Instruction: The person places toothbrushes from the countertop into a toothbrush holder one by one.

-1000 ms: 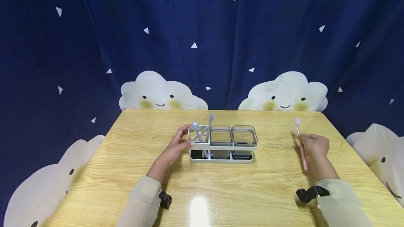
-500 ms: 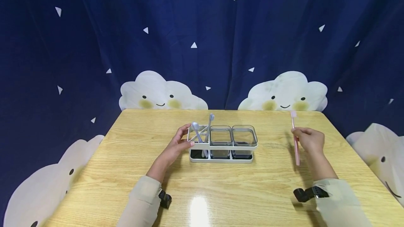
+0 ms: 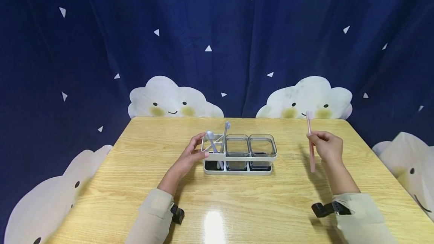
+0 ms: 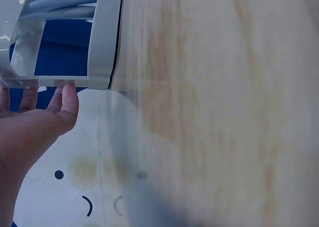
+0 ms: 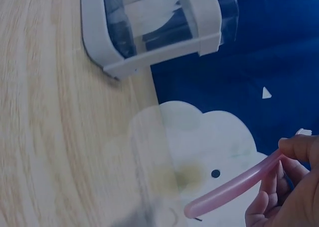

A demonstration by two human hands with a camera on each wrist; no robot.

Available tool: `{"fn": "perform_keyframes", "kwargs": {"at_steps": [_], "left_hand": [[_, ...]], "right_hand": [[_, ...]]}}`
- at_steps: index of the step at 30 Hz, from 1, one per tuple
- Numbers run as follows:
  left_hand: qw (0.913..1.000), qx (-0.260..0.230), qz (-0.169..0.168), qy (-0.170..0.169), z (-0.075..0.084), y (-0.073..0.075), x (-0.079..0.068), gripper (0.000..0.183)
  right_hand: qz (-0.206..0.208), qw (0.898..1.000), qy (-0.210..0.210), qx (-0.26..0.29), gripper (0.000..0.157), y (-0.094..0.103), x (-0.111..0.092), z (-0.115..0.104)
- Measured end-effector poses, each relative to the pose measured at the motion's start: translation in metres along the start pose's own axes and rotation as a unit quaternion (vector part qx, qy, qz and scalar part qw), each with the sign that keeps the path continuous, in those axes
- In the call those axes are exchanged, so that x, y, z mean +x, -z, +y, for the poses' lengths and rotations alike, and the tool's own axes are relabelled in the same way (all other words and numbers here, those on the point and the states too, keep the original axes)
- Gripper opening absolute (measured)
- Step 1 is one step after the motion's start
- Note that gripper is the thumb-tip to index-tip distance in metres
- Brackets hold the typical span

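Observation:
In the head view, my right hand [image 3: 328,149] pinches a pink toothbrush [image 3: 312,159] by its handle, bristle head up, above the right part of the table. The right wrist view shows the handle [image 5: 234,187] slanting down out of the fingers. My left hand [image 3: 186,158] holds the left end of a white toothbrush holder [image 3: 251,159], thumb at the front corner and fingers toward the back. Two toothbrushes, one pale bluish [image 3: 210,136] and one grey-blue [image 3: 227,126], stand tilted in the holder's divided left section. Clear cups [image 3: 237,146] fill its other two sections.
The holder stands on a light wooden table [image 3: 135,199]. Behind the table's far edge hangs a dark blue curtain [image 3: 217,18] with white triangles and smiling clouds. Each wrist wears a black camera [image 3: 320,209].
My right hand has moved left and slightly away from me with the pink toothbrush, which now stands more upright. The left hand and the holder have stayed still.

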State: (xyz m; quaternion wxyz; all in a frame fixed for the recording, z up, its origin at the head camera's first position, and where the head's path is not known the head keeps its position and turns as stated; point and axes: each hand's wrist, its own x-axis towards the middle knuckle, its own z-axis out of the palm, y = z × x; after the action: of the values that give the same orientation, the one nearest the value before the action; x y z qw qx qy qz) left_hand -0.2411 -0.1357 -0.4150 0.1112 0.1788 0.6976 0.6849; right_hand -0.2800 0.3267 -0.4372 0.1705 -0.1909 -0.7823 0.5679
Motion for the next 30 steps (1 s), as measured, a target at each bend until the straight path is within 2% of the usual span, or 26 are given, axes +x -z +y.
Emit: {"fn": "perform_keyframes", "kwargs": {"at_steps": [6,8,15,21,30], "left_hand": [[1.0,0.0,0.005,0.001,-0.001,-0.001,0.001,0.067],[1.0,0.002,0.008,0.002,-0.001,-0.001,0.001,0.067],[1.0,0.001,0.006,0.002,-0.001,0.0,0.001,0.067],[1.0,-0.002,0.005,0.004,-0.003,-0.001,0.0,0.066],[1.0,-0.004,0.0,0.0,-0.002,-0.001,0.0,0.067]], "right_hand": [[-0.011,1.0,0.01,0.012,0.026,-0.001,-0.052,-0.06],[-0.009,0.999,0.008,0.03,0.024,-0.002,-0.061,-0.071],[-0.02,0.991,0.004,0.132,0.016,-0.006,-0.069,-0.082],[-0.035,0.983,0.043,0.174,0.011,-0.011,-0.076,-0.092],[-0.067,0.965,0.084,0.238,0.011,-0.018,-0.087,-0.115]]}}
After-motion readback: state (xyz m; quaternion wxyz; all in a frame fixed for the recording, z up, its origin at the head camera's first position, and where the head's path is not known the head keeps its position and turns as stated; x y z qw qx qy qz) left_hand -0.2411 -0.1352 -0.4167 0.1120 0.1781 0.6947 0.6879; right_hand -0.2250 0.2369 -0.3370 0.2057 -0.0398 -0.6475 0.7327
